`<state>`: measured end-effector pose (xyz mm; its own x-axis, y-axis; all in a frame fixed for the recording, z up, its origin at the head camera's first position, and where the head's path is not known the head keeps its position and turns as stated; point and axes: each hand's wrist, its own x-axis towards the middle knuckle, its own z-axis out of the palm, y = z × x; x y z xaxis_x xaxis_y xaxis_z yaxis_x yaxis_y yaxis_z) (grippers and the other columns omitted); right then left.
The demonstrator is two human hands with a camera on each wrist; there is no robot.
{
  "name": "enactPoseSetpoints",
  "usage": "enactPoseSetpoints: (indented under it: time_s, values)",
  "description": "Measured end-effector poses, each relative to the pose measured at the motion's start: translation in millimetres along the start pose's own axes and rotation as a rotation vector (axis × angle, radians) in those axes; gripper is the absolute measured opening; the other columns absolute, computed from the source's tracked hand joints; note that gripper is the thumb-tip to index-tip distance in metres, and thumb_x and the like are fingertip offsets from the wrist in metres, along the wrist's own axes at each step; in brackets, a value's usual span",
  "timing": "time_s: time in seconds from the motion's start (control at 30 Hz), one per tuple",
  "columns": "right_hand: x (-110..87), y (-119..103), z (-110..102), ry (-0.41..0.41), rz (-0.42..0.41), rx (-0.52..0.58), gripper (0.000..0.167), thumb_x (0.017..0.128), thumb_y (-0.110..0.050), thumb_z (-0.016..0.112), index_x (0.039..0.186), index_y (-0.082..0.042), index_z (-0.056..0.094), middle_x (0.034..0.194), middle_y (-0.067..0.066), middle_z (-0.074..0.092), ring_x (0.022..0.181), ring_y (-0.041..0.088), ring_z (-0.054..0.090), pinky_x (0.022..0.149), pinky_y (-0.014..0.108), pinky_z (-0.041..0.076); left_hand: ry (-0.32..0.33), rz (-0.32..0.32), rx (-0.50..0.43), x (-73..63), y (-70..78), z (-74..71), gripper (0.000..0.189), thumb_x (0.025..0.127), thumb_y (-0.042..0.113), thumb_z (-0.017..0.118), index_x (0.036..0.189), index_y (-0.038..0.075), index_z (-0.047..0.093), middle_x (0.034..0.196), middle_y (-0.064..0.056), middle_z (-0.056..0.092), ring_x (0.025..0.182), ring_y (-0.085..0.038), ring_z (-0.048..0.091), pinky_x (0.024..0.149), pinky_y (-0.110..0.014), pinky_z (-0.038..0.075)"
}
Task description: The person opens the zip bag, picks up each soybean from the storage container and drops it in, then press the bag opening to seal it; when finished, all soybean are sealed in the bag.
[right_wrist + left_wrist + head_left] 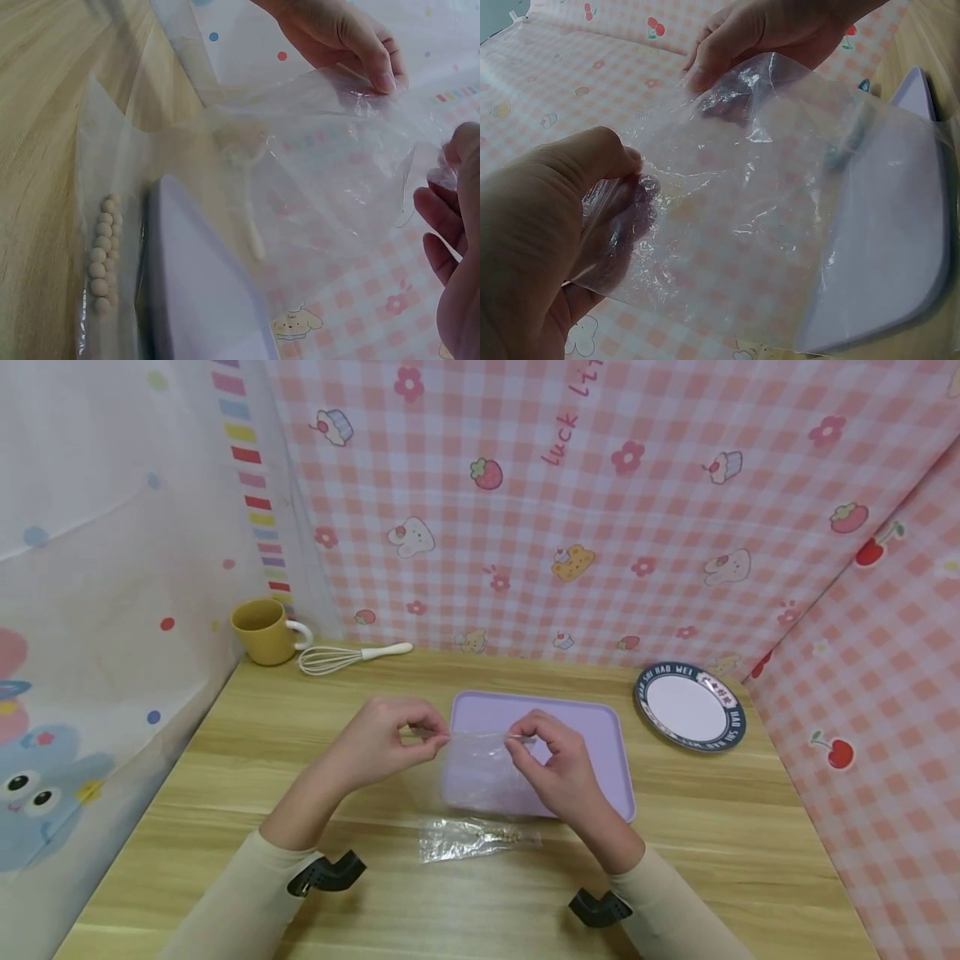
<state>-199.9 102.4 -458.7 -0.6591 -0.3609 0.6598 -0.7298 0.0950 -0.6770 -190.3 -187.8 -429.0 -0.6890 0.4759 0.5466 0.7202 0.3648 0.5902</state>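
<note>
A clear plastic bag (483, 768) is stretched between the two hands above the near left part of a lilac tray (600, 760). My left hand (386, 735) pinches one side of its upper edge between thumb and fingertips. The opposite side is pinched by my right hand (555, 764). Round beige beads (105, 255) lie in rows inside clear plastic on the table, beside the tray's near edge. That plastic looks continuous with the bag in my hands, though I cannot tell for certain. Through the film in the left wrist view, some left fingers show behind it.
At the back left of the wooden table (225, 793) stand a yellow mug (262, 635) and, beside it, a white whisk (352, 656) lying flat. A plate with a dark patterned rim (690, 706) is right of the tray. Printed cloths hang around the table.
</note>
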Motion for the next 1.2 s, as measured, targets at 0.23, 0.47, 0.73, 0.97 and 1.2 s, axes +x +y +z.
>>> enactPoseSetpoints:
  time_s: [0.23, 0.47, 0.73, 0.97, 1.2]
  values:
    - [2.4, -3, 0, -0.029, 0.006, -0.038, 0.018, 0.098, 0.006, 0.078, 0.097, -0.012, 0.075, 0.095, 0.000, 0.074, 0.093, 0.021, 0.068, 0.084, 0.033, 0.053, -0.011, 0.003, 0.000, -0.1, 1.6, 0.1, 0.014, 0.092, -0.002, 0.084, 0.095, 0.011, 0.080, 0.093, 0.005, 0.080, 0.086, -0.010, 0.075, 0.078, -0.030, 0.064]
    - [2.4, -4, 2, -0.043, -0.004, -0.060, 0.018, 0.098, 0.004, 0.077, 0.095, -0.013, 0.073, 0.092, -0.002, 0.072, 0.088, 0.020, 0.064, 0.076, 0.039, 0.051, -0.028, 0.011, 0.013, 0.8, 4.6, -0.2, 0.012, 0.091, 0.005, 0.088, 0.096, 0.012, 0.080, 0.092, 0.007, 0.079, 0.086, -0.008, 0.074, 0.079, -0.029, 0.064]
    - [3.6, -3, 6, -0.070, -0.067, -0.100, 0.019, 0.096, 0.004, 0.079, 0.094, -0.014, 0.073, 0.092, -0.004, 0.073, 0.085, 0.018, 0.062, 0.076, 0.040, 0.049, -0.088, 0.068, 0.196, 12.3, 14.7, 4.2, 0.015, 0.092, 0.019, 0.090, 0.103, 0.014, 0.082, 0.096, 0.007, 0.079, 0.088, -0.006, 0.073, 0.077, -0.031, 0.062]
    - [3.8, -2, 11, -0.074, -0.132, -0.116, 0.020, 0.095, 0.005, 0.080, 0.095, -0.014, 0.074, 0.090, -0.004, 0.073, 0.081, 0.017, 0.062, 0.073, 0.046, 0.049, -0.146, 0.140, 0.296, 24.5, 22.3, 13.6, 0.008, 0.094, 0.022, 0.086, 0.100, 0.019, 0.081, 0.095, 0.011, 0.077, 0.087, -0.004, 0.070, 0.076, -0.028, 0.059]
    - [2.4, -2, 14, -0.064, -0.130, -0.087, 0.022, 0.094, 0.008, 0.080, 0.096, -0.012, 0.075, 0.089, -0.002, 0.073, 0.079, 0.017, 0.062, 0.071, 0.046, 0.050, -0.142, 0.116, 0.276, 26.7, 22.9, 19.5, 0.004, 0.093, 0.017, 0.081, 0.097, 0.017, 0.081, 0.092, 0.011, 0.076, 0.083, -0.003, 0.069, 0.075, -0.027, 0.058]
